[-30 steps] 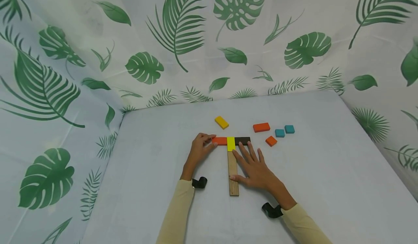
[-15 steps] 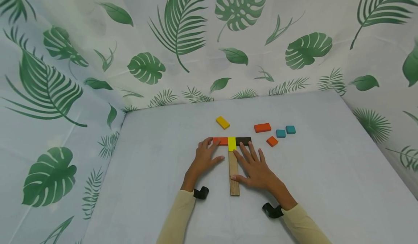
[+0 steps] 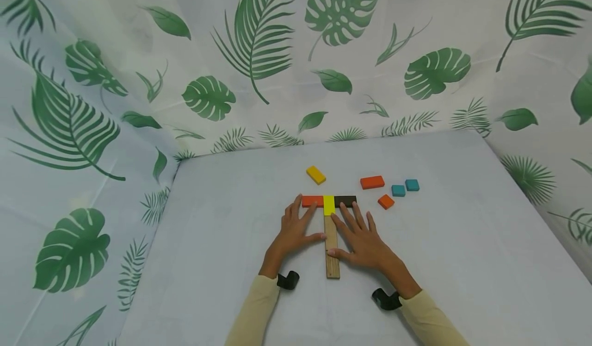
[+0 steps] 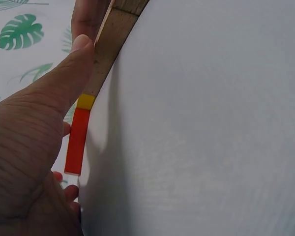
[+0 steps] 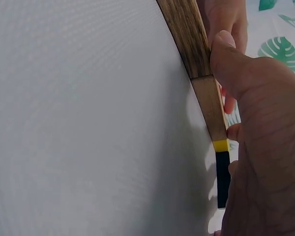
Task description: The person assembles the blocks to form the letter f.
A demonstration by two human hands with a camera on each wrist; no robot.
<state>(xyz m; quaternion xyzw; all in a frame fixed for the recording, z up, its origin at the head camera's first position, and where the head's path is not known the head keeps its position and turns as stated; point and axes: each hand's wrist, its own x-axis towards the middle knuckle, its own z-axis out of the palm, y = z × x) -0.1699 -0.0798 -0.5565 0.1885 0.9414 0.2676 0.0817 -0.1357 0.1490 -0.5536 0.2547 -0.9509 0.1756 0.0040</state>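
Your left grip (image 3: 293, 230) has slid nearer, its thumb swung off the red block (image 3: 309, 200) to the left side of the far wooden piece (image 3: 330, 233); your right grip (image 3: 365, 246) is where it was. Both are wide, fingers spread and holding nothing. Mid-table (image 3: 231, 197), the 5-part T lies flat: red block left, middle yellow block (image 3: 329, 205) at the joint, black block (image 3: 348, 199) right, and the near wooden piece (image 3: 333, 269) finishing the stem. To true it, press lightly from 2 sides at once, thumbs level with each other; uneven pressure could skew the stem at its seam. Your fingertips partly cover the crossbar, so lift them to check it. Farther off lie a loose yellow block (image 3: 316, 175), a loose red block (image 3: 372, 182) and 2 blue blocks (image 3: 398, 190), well clear; the orange block (image 3: 386, 201) sits nearest your right fingers.
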